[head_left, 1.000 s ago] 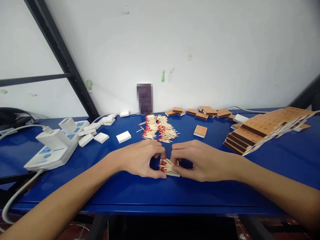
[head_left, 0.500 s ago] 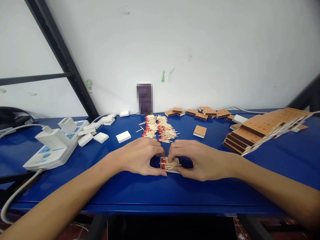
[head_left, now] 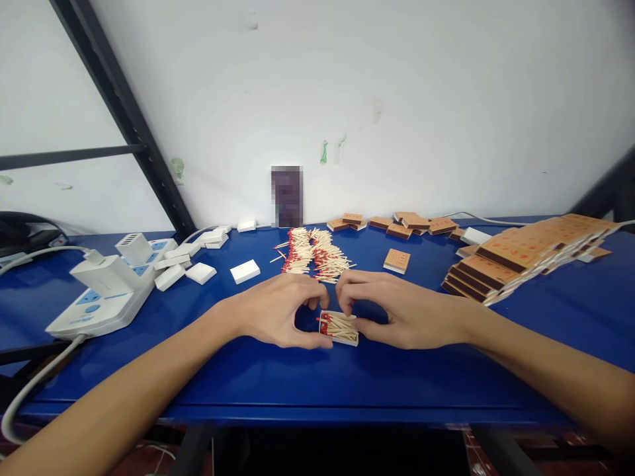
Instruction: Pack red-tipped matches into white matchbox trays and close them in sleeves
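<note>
A small white matchbox tray (head_left: 353,342) lies on the blue table, filled with red-tipped matches (head_left: 338,326). My left hand (head_left: 282,309) curves round its left end, thumb at the front corner and fingertips at the back edge, gripping it. Over the right end, my right hand (head_left: 397,309) has thumb and index finger apart with nothing between them. Its thumb tip is by the match ends at the tray's right side. Just beyond the hands lie two loose heaps of matches, a left pile (head_left: 299,251) and a right pile (head_left: 330,258).
White trays (head_left: 245,271) are scattered at the left, near a power strip (head_left: 106,301) with plugged-in adapters. Brown matchbox sleeves (head_left: 409,221) lie along the wall, one box (head_left: 397,260) nearer, and a large stack (head_left: 516,254) stands right. A pixelated dark rectangle (head_left: 288,196) is against the wall.
My right hand has lifted slightly and its fingers have parted from the matches. The matches in the tray now lie flatter and more evenly. My left hand has barely moved.
</note>
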Demonstrator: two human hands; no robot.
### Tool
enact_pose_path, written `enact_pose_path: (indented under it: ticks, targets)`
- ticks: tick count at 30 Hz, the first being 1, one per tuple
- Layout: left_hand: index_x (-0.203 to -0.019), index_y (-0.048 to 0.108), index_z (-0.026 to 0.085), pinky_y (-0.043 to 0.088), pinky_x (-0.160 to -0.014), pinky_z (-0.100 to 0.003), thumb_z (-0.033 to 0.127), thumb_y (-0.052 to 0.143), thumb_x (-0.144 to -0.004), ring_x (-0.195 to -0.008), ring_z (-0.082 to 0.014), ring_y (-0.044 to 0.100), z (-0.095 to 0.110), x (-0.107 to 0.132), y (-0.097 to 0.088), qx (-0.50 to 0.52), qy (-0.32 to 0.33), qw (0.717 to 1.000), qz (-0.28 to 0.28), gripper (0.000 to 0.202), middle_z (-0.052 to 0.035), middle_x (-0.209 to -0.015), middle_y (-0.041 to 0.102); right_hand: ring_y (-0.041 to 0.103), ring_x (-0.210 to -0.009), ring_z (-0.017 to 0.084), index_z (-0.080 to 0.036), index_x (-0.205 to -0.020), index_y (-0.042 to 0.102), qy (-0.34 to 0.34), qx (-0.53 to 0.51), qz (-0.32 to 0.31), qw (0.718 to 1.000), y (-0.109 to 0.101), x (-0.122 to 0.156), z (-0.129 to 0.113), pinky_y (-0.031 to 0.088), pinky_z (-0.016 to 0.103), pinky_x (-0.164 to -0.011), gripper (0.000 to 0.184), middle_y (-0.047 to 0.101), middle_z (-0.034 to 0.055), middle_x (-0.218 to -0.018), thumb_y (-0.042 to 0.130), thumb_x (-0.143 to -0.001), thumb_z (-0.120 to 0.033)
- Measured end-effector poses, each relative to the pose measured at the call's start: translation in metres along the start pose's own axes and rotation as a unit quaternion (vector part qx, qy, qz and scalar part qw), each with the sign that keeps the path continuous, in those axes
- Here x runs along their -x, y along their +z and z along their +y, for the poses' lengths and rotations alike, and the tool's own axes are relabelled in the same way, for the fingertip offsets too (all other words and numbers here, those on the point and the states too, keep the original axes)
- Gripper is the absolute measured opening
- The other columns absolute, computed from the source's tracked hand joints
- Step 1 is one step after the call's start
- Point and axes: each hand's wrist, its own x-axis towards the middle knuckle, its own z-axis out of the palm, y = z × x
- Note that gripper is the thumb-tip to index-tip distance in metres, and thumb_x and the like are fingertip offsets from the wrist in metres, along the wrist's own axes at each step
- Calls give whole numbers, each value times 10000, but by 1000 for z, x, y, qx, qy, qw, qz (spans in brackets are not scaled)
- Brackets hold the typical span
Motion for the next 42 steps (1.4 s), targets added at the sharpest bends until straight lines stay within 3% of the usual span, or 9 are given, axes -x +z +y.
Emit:
enact_pose_path:
  ticks: [3,6,16,25,29,33,38,42]
  targets:
    - [-869,560,170,390,-668,-275,347,491,-919,-696,-145,505,-1,1,-3,1,6,1000,-10,196,-8,-784,575,486,-800,149,-193,-923,504,12,-23,-31,999,-2,0,3,390,289,-711,25,541,27,-941,491,-914,-212]
    - [-775,528,170,374,-667,-273,216,442,-920,-681,-145,489,-1,1,-4,-12,15,999,-27,175,-2,-719,549,462,-821,152,-195,-937,484,16,-59,-54,997,-1,0,5,386,291,-731,52,517,21,-937,463,-910,-157]
    - [-802,527,178,381,-689,-261,124,485,-859,-707,-141,512,2,0,-2,-11,36,999,-33,89,8,-758,581,462,-826,143,-189,-800,481,7,-66,-60,996,2,0,7,389,291,-770,102,497,21,-949,498,-862,-109]
    - [-839,546,184,364,-650,-260,190,506,-885,-697,-132,517,4,-2,3,-21,19,999,-17,61,13,-776,581,480,-799,138,-187,-735,484,-11,-19,-24,999,7,0,6,388,288,-758,135,506,15,-902,538,-811,-90]
    - [-911,547,187,404,-719,-274,224,488,-903,-792,-157,535,5,-2,6,-3,15,1000,-1,70,-18,-885,587,485,-784,141,-188,-768,511,-17,-3,-18,1000,8,1,7,385,289,-731,87,510,15,-888,557,-830,-146]
    - [-1016,523,187,434,-804,-314,295,535,-873,-914,-197,544,5,-2,6,17,23,1000,-2,179,-54,-1018,579,482,-770,145,-189,-823,521,-22,25,-14,999,9,0,5,379,294,-710,62,516,15,-886,566,-853,-220]
    - [-1025,547,182,443,-765,-330,458,610,-824,-892,-217,555,4,-2,6,-25,6,1000,-16,347,-61,-1008,574,471,-728,155,-193,-859,495,-9,68,3,998,12,-1,3,375,308,-691,192,532,9,-837,597,-839,-354]
    - [-1025,551,183,439,-741,-327,497,560,-857,-883,-218,551,2,-1,5,-54,-6,998,13,356,-53,-977,572,479,-720,152,-202,-854,471,5,70,17,997,12,-1,6,371,296,-673,156,552,5,-836,603,-814,-278]
